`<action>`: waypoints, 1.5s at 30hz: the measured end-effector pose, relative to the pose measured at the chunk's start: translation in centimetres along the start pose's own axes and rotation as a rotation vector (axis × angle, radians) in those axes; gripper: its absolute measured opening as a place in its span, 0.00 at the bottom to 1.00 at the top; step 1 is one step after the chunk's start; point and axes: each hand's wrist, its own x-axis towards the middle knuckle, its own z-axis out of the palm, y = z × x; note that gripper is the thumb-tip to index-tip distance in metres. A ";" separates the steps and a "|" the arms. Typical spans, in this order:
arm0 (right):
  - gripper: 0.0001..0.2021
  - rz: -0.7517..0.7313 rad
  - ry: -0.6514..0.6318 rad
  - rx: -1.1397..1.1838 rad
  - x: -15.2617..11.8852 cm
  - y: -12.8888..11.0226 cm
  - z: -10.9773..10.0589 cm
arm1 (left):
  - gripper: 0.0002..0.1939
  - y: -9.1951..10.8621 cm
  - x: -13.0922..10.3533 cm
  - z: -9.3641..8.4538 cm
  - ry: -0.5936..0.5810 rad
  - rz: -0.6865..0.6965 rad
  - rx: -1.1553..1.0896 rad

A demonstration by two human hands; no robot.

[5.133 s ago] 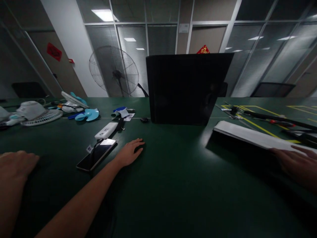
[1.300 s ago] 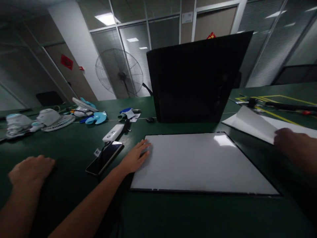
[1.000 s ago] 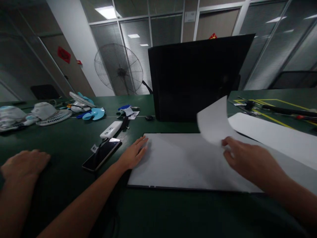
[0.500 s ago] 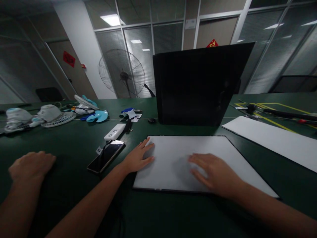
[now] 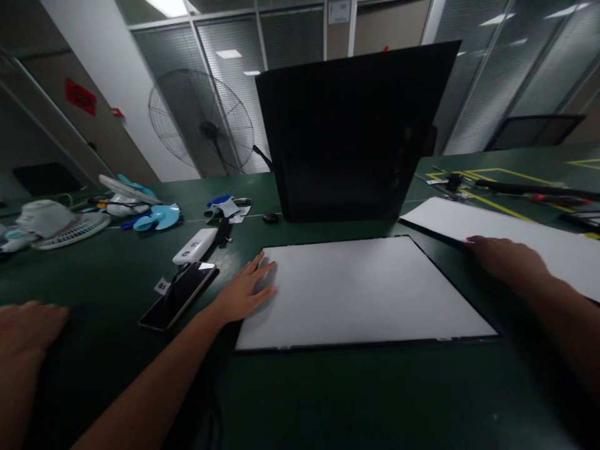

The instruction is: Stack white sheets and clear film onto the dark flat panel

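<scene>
A thin white panel with a narrow black border (image 5: 356, 287) lies flat on the green table. My left hand (image 5: 244, 290) rests on its left edge, fingers spread. Off to the right, my right hand (image 5: 509, 259) pinches the near edge of a second, plain white sheet (image 5: 520, 228). Dark shadow shows under that sheet's near left edge, which looks slightly raised. The thumb of my right hand is hidden beneath the sheet.
Behind the panel stands a large black screen-like panel (image 5: 351, 137). Left of my arm lie a phone (image 5: 180, 297) and a white power bank (image 5: 195, 245). Fan parts (image 5: 75, 228) sit farther left. Another person's hand (image 5: 30, 325) rests on the table (image 5: 375, 400) at far left.
My right hand has moved from over the bordered panel to the white sheet at right and taken its edge. My left hand stays on the panel. The view has shifted right and down.
</scene>
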 end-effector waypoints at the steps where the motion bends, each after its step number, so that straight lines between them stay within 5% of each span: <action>1: 0.20 0.062 -0.018 -0.040 -0.1 -0.5 -0.2 | 0.36 0.0 0.0 0.1 0.001 -0.006 0.004; 6: 0.22 0.323 0.017 -0.167 -1.0 -3.2 -2.6 | 0.33 0.5 0.0 -0.1 0.015 -0.027 -0.005; 10: 0.27 0.309 0.132 -0.220 -2.9 -7.3 -6.6 | 0.33 0.5 -0.2 -0.3 0.050 0.002 -0.028; 12: 0.28 0.167 0.195 -0.269 -4.5 -10.9 -8.2 | 0.33 0.3 -0.3 -0.2 0.051 0.007 -0.039; 15: 0.26 -0.202 0.120 -0.258 -7.8 -17.5 -8.5 | 0.34 0.1 -0.3 -0.2 0.070 0.002 -0.059; 19: 0.29 -0.746 0.186 -0.208 -13.0 -24.9 -5.3 | 0.38 0.0 -0.5 0.0 0.095 0.015 -0.090; 23: 0.23 -0.967 0.281 -0.153 -16.4 -28.0 -2.1 | 0.42 -0.5 -0.5 0.3 0.135 0.013 -0.189; 27: 0.20 -1.015 0.239 -0.015 -17.1 -27.7 -1.0 | 0.42 -0.9 -0.4 0.6 0.175 -0.004 -0.226; 32: 0.17 -1.056 0.182 0.034 -17.2 -27.5 -0.8 | 0.45 -0.7 -0.2 0.6 0.071 0.020 -0.036; 38: 0.23 -0.920 0.050 0.131 -15.5 -26.8 -3.2 | 0.43 -0.8 -0.1 0.3 0.040 -0.005 -0.035; 41: 0.22 -0.646 0.134 0.097 -10.3 -22.4 -4.6 | 0.45 -0.5 0.0 0.0 0.021 -0.027 -0.042; 45: 0.25 -0.388 0.199 -0.079 -2.5 -12.3 -3.6 | 0.42 0.0 -0.1 -0.4 0.033 -0.028 -0.059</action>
